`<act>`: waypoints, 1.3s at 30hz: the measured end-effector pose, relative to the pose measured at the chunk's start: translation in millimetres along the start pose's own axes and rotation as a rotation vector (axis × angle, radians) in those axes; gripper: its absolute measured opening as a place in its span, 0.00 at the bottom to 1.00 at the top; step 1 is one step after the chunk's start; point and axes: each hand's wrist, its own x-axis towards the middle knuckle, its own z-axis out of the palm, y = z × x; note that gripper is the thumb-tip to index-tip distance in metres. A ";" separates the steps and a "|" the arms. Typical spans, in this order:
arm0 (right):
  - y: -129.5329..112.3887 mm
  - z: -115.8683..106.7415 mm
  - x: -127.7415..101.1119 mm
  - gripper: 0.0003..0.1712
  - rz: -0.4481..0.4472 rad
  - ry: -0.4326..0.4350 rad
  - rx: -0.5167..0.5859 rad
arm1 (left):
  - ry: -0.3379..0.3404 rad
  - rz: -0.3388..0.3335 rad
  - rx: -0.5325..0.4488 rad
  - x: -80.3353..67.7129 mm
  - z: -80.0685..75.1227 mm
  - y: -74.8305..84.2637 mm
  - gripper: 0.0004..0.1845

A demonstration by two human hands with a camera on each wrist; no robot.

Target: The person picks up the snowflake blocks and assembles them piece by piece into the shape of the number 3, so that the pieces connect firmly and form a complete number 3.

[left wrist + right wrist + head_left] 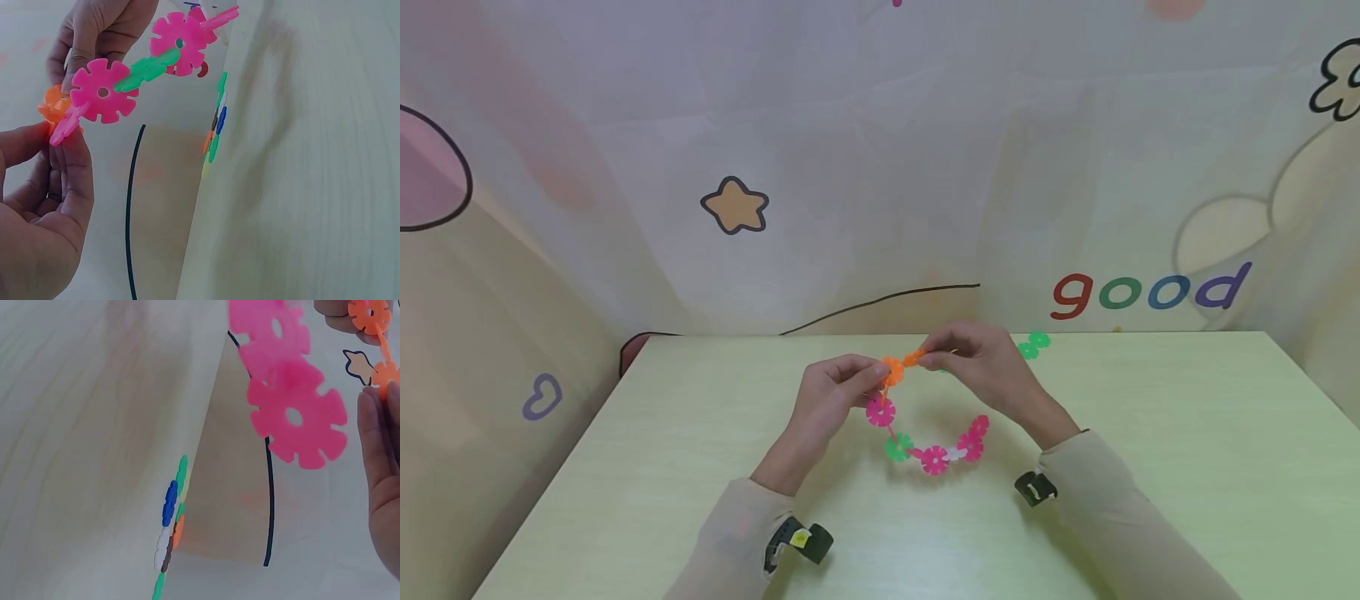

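Note:
A chain of plastic snowflake discs (pixel 934 457) in pink, green and white hangs in a curve above the pale green table (pixel 1150 433). At its top, my left hand (pixel 838 392) pinches an orange disc (pixel 892 371). My right hand (pixel 973 360) pinches another orange disc (pixel 913 358) that touches the first one. In the left wrist view a pink disc (pixel 103 92) and a green disc (pixel 145 69) sit just past my fingers (pixel 74 169). In the right wrist view two pink discs (pixel 297 419) hang close to the lens, and my fingers (pixel 378 456) hold an orange disc (pixel 384 374).
Two loose green discs (pixel 1033 345) lie on the table at the back, right of my right hand. A printed backdrop (pixel 880 167) with a star and the word "good" rises behind the table and along its left side.

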 end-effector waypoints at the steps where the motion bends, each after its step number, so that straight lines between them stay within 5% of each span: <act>1: -0.3 0.2 -0.3 0.04 -0.007 0.003 0.003 | -0.001 0.001 0.002 0.1 0.0 0.0 0.10; 11: -2.9 6.9 -0.9 0.07 -0.123 0.030 -0.010 | -0.017 -0.002 0.026 0.5 1.9 1.4 0.10; 22: -5.9 16.6 -1.9 0.08 -0.139 0.068 -0.017 | -0.025 0.015 0.043 0.5 0.3 4.1 0.09; 39: -2.0 7.3 -2.2 0.09 -0.145 -0.048 0.045 | -0.070 0.018 0.017 -0.5 6.1 -1.0 0.10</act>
